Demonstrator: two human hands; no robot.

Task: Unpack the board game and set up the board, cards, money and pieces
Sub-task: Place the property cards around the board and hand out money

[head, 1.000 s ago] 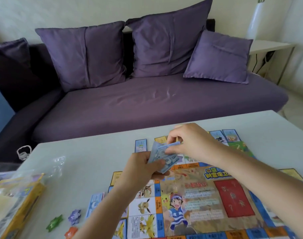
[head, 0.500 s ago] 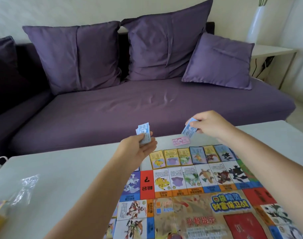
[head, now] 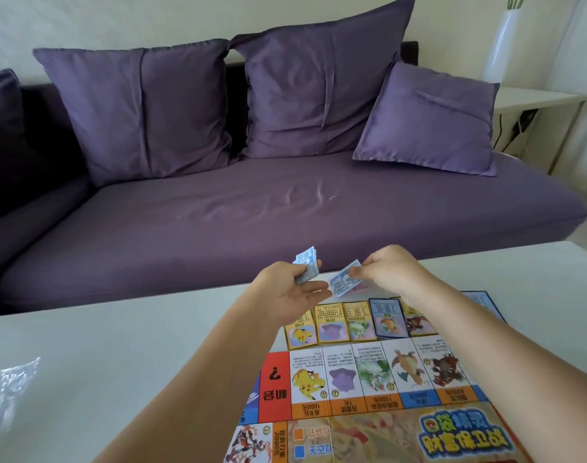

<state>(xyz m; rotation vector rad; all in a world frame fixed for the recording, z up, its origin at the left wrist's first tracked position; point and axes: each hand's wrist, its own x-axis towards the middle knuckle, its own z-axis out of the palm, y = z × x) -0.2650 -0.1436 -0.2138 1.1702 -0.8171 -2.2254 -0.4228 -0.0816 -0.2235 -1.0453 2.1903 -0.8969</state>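
The colourful game board [head: 378, 416] lies flat on the white table [head: 101, 355], with a row of property cards [head: 345, 324] along its far edge. My left hand [head: 287, 295] holds a small stack of blue paper money [head: 306, 267] above the table's far side. My right hand [head: 390, 272] pinches a single blue banknote [head: 343, 284] just to the right of the stack, low over a pink note [head: 362, 288] that lies on the table, mostly hidden.
A crumpled clear plastic bag [head: 10, 392] lies at the table's left edge. Behind the table stands a purple sofa [head: 285, 208] with three cushions. A white vase [head: 500, 45] stands on a side table [head: 535, 98] at the right.
The view has tilted up since a second ago. My hands parted, the right one drawing a note from the stack; it has now come back in towards the left hand, lower over the table.
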